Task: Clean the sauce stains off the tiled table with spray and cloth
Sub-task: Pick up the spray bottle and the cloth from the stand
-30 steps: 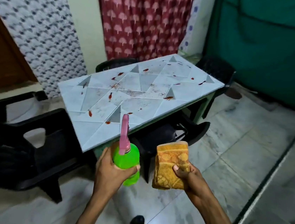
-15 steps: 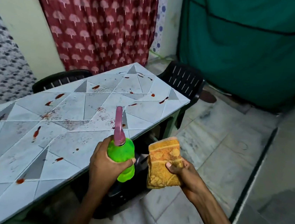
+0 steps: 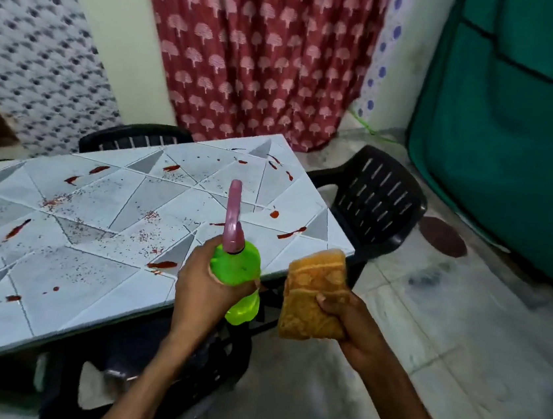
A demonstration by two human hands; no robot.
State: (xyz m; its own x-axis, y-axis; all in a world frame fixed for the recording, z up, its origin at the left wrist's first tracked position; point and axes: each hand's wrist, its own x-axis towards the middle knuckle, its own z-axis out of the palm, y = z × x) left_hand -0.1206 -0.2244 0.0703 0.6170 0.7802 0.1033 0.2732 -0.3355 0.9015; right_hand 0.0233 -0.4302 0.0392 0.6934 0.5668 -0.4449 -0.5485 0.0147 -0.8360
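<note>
Spray step pending. L fingers (image 3: 242,286) curled round bottle (image 3: 236,266) body, nozzle (image 3: 233,211) up. R fingers (image 3: 328,301) pinch folded cloth (image 3: 311,282) just right of them. Stains (image 3: 162,264) on worktop (image 3: 88,274) ahead-left of L fingers. Rec: shift grip to trigger, aim at nearest streak, cloth ready.

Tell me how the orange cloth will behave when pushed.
Probably soft and floppy: the cloth holds shape only as a folded wad in the right hand. Likely light, held one-handed. Its textured weave should grip, not slip.

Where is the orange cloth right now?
The orange cloth sits right of centre in the head view, held in the right hand, beside the green spray bottle.
</note>
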